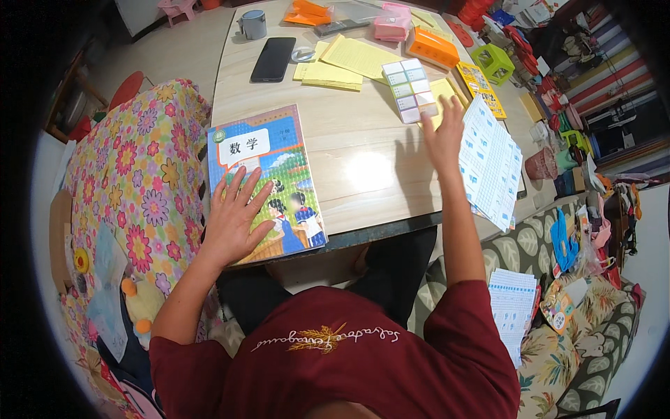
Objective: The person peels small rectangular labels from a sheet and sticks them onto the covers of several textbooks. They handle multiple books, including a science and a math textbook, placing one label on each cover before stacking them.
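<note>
My left hand (239, 218) lies flat with spread fingers on a blue and green illustrated schoolbook (283, 164) at the near left corner of the table. Over the table's right side is my right hand (443, 140), its fingers apart and nothing in them. Just beyond those fingertips lies a white sheet of colour-edged labels (408, 85), partly on a yellow notepad (441, 89). Whether my fingertips touch the sheet I cannot tell. Printed worksheets (492, 164) lie in a stack right of this hand.
Farther back on the table are a black phone (273, 59), a roll of clear tape (303, 54), yellow paper pads (352, 57), a grey mug (252, 25), an orange box (431, 47) and a pink pouch (392, 22). A flowered cover (139, 181) stands left; a leaf-patterned sofa (544, 241) is at right.
</note>
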Tool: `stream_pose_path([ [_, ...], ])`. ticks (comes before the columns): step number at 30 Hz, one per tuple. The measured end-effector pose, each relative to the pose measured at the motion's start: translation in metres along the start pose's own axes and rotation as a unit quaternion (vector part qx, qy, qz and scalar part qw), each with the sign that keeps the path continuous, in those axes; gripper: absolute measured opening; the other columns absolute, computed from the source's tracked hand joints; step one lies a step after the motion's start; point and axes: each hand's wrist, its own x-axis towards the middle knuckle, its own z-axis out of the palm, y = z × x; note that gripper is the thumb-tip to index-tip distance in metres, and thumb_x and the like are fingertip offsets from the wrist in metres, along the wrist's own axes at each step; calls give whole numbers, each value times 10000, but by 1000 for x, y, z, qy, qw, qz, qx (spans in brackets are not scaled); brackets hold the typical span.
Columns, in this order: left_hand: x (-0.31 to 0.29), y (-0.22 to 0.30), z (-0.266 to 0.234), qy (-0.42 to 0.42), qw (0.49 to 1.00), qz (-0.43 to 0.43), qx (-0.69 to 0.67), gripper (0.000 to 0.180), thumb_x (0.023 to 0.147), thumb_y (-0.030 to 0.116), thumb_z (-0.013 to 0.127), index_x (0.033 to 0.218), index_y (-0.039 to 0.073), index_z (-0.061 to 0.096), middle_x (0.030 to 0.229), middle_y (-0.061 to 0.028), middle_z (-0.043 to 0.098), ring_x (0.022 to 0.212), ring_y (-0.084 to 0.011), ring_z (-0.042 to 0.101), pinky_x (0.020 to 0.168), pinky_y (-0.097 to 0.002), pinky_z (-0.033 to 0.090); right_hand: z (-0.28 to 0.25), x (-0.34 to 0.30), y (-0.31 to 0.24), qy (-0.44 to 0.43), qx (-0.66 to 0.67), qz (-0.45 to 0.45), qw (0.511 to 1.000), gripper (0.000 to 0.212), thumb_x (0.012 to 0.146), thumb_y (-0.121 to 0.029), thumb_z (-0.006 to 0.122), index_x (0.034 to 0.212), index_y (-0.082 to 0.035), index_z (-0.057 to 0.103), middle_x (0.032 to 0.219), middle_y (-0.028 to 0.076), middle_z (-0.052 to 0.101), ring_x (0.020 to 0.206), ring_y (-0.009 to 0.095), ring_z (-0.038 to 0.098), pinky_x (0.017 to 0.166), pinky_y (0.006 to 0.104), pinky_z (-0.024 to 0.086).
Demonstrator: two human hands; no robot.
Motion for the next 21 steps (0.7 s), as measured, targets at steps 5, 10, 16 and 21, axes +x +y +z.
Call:
stream_pose_path([
  [5,-5,1,-3,4,1000,-13,-15,559,829,401,550,1308,128,458,1413,-115,346,1332,-316,249,1080,-495,157,0,-74,-68,-178,6,-51,983,416,835,-238,578,1196,-42,513,1317,191,428,1220,357,384,1006,462,288],
  [10,-6,0,0,22,998,-22,-45,531,817,380,569,1264,104,494,1388,-112,379,1318,-311,279,1080,-478,170,2,-73,-74,-188,12,-58,980,376,838,-241,569,1165,-58,539,1290,126,471,1228,302,382,1011,437,273],
  [16,-14,-13,16,69,986,-43,-142,516,753,216,651,1234,84,517,1382,-124,387,1304,-325,302,1062,-460,222,2,-70,-74,-186,34,-45,981,406,825,-232,584,1177,-38,527,1291,149,464,1227,308,381,1015,436,269],
  [21,-36,8,11,165,940,-210,-212,701,698,173,680,1331,71,397,1449,-165,261,1344,-339,231,1074,-438,220,6,-62,-57,-65,66,11,996,671,752,-256,688,1302,-15,388,1364,228,343,1239,375,340,1025,466,247],
])
